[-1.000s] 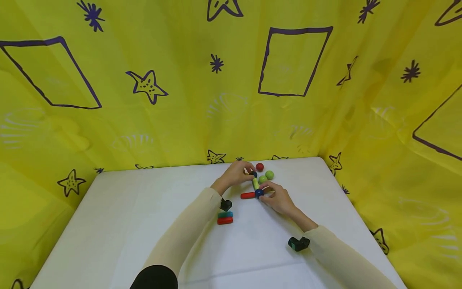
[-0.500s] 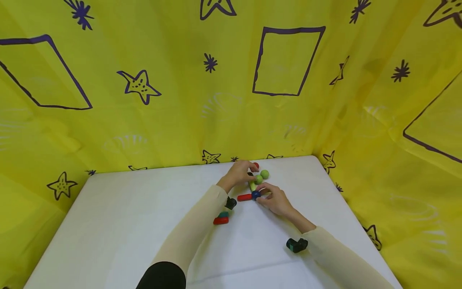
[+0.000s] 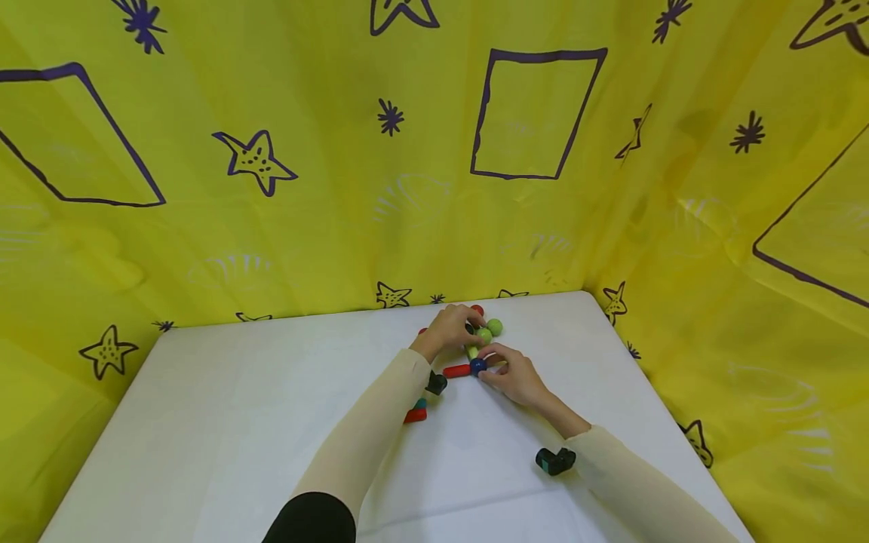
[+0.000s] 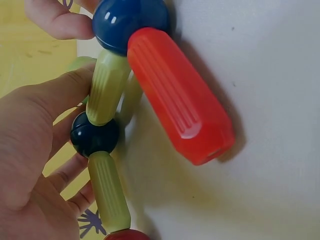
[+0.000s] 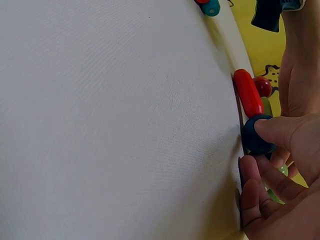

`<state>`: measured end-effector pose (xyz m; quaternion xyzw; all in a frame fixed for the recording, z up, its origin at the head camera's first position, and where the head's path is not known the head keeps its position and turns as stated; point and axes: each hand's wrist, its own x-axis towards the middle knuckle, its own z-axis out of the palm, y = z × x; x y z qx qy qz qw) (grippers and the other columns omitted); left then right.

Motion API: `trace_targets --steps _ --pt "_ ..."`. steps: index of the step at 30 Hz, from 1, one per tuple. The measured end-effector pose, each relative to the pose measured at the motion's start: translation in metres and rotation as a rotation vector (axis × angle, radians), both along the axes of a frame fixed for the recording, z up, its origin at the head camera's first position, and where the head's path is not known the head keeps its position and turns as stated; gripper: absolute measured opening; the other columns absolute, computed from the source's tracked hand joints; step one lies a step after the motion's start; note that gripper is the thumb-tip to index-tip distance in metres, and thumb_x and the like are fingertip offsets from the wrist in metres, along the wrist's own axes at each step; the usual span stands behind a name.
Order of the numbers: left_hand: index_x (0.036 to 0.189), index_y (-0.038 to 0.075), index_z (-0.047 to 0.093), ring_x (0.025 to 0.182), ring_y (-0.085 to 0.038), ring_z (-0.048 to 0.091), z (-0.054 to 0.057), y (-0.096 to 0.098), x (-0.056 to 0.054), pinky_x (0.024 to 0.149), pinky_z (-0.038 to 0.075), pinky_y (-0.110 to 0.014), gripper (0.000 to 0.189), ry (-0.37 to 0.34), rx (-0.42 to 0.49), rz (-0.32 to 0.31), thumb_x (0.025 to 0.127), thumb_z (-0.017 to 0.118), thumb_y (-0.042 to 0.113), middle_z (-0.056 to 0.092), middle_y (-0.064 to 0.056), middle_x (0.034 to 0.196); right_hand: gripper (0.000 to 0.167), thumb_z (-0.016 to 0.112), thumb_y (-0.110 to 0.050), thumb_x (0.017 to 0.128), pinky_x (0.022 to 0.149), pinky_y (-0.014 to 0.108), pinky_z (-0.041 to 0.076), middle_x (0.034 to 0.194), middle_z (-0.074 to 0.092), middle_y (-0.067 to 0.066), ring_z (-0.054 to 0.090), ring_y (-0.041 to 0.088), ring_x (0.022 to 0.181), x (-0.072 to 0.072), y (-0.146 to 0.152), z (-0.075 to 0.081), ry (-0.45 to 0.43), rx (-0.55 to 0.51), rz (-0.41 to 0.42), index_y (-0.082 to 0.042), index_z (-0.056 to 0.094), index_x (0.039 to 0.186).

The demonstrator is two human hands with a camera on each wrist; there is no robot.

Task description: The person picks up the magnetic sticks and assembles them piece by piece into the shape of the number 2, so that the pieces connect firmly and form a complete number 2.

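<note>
A joined chain of toy rods and balls lies on the table. My right hand (image 3: 517, 379) pinches its near blue ball (image 5: 256, 135), which has a red rod (image 3: 457, 371) sticking out leftward. A light green rod (image 4: 108, 85) links that ball to a dark blue ball (image 4: 95, 134). My left hand (image 3: 453, 329) holds this dark ball between curled fingers and thumb, the thumb lying along the light green rod. Beyond it, a second light green rod (image 4: 110, 192) ends at a red ball (image 4: 128, 235), partly cut off in the left wrist view.
Two green balls (image 3: 495, 327) and another red ball (image 3: 477, 310) lie just past the hands. A red rod (image 3: 416, 415) and a teal rod (image 3: 421, 403) lie nearer, partly behind the left forearm. A yellow patterned curtain (image 3: 326, 226) borders the white table (image 3: 237, 422).
The view has shifted slightly. My left hand has shifted a little around the dark blue ball, and a red ball now shows left of it. My right hand stays on the near blue ball.
</note>
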<state>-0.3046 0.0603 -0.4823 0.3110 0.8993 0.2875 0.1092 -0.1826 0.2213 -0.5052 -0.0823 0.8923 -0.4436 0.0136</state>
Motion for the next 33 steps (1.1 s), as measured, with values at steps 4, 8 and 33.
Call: trace_targets --steps 4,8,33 --pt "0.116 0.012 0.078 0.107 -0.016 0.065 0.0 0.001 0.0 0.103 0.047 -0.036 0.03 -0.017 0.013 0.001 0.088 0.084 0.021 0.076 -0.001 0.112 0.028 0.077 -0.006 0.091 0.076 0.031 0.054 0.111 0.073 0.011 0.067 0.021 0.093 0.0 0.001 0.0 0.007 -0.001 0.012 -0.012 0.067 0.117" --pt "0.116 0.012 0.078 0.107 -0.017 0.064 0.001 0.001 0.0 0.103 0.047 -0.036 0.029 -0.03 0.02 0.006 0.089 0.083 0.021 0.076 -0.001 0.112 0.028 0.077 -0.006 0.092 0.075 0.032 0.054 0.112 0.073 0.011 0.068 0.021 0.092 0.0 0.0 0.001 0.009 -0.002 0.016 -0.011 0.067 0.117" --pt "0.118 0.009 0.076 0.11 -0.031 0.061 0.033 -0.022 0.005 0.087 0.049 -0.034 0.028 0.003 0.193 -0.013 0.091 0.078 0.013 0.073 -0.003 0.113 0.026 0.078 -0.007 0.091 0.079 0.035 0.055 0.112 0.073 0.009 0.067 0.022 0.093 -0.001 -0.001 0.004 -0.022 0.012 0.012 -0.014 0.067 0.114"
